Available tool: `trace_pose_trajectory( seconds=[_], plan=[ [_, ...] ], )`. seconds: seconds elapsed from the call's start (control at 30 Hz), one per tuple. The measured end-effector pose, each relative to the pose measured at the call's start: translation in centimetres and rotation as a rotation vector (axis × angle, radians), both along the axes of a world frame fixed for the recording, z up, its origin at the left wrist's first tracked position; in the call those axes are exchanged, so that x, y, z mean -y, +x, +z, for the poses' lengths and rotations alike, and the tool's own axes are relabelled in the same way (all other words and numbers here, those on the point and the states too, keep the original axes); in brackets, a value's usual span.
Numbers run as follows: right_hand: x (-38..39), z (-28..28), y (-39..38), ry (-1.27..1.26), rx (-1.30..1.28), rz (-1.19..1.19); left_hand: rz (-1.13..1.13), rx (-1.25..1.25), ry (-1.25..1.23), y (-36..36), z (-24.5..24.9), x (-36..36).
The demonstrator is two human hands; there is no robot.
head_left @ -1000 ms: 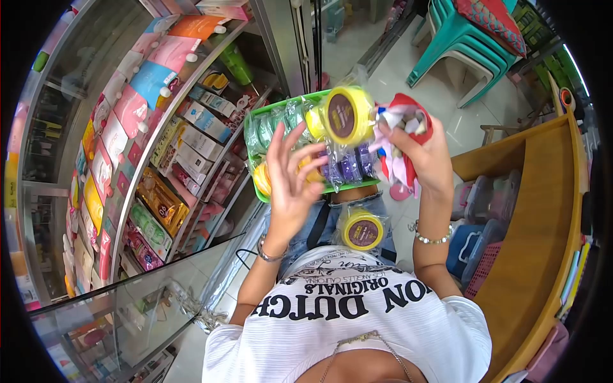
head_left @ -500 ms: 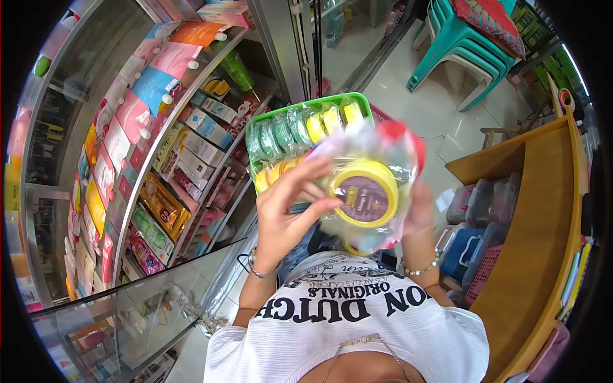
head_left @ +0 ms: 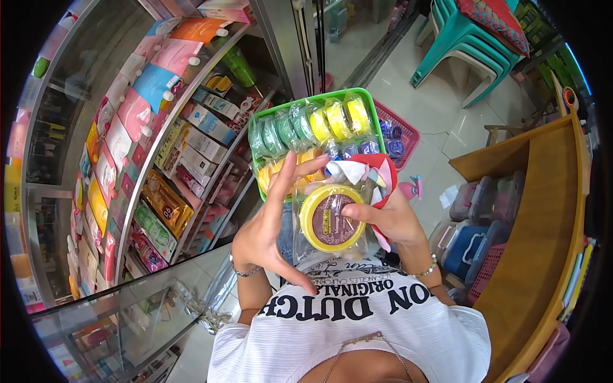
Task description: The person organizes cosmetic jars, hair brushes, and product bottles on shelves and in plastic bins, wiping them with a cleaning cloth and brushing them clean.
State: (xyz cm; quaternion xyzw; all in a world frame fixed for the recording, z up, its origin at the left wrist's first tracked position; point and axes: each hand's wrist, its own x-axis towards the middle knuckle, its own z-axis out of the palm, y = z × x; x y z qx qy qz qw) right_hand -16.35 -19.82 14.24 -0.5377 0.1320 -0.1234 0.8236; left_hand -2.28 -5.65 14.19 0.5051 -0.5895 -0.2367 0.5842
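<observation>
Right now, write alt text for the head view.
The right hand grips a round yellow tub in clear plastic and a red-and-white cloth; the left hand spreads open beside the tub. Beyond lies a green plastic basket of wrapped round containers.

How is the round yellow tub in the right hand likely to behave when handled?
The yellow tub will probably feel stiff: its rim looks evenly round, with no visible dent under the right hand's thumb. Its clear wrap looks loose and glossy, so it may slide a little in the fingers. Being round, it could roll if stood on its edge.
</observation>
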Motion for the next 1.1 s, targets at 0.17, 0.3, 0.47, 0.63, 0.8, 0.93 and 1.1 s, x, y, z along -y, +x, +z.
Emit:
trace_pose_trajectory(
  seconds=[0.17,0.3,0.47,0.63,0.8,0.93,1.1],
  plan=[
    [0.4,-0.6,0.1,0.045,-0.072,-0.049,0.087,0.108,0.061,-1.2,-1.5,0.3],
    [0.8,-1.0,-0.1,-0.037,-0.028,-0.101,0.094,-0.118,-0.025,-2.1,-2.6,0.7],
    [0.4,-1.2,-0.5,-0.076,0.011,-0.157,0.113,-0.632,-0.215,-2.9,-2.1,1.9],
    [-0.8,-2.1,-1.2,-0.117,-0.014,-0.312,0.082,-0.889,-0.099,-2.4,-2.9,3.1],
    [0.2,-3.3,-3.4,-0.346,-0.103,-0.297,0.038,-1.076,-0.066,-2.7,-2.7,3.7],
    [3.5,-2.5,-4.4,-0.080,-0.312,-0.600,-0.028,-1.111,0.000,-2.3,-1.4,3.9],
    [4.5,2.3,-3.5,-0.034,0.059,-0.948,-0.237,-1.188,-0.007,-2.6,-1.0,4.4]
  ],
)
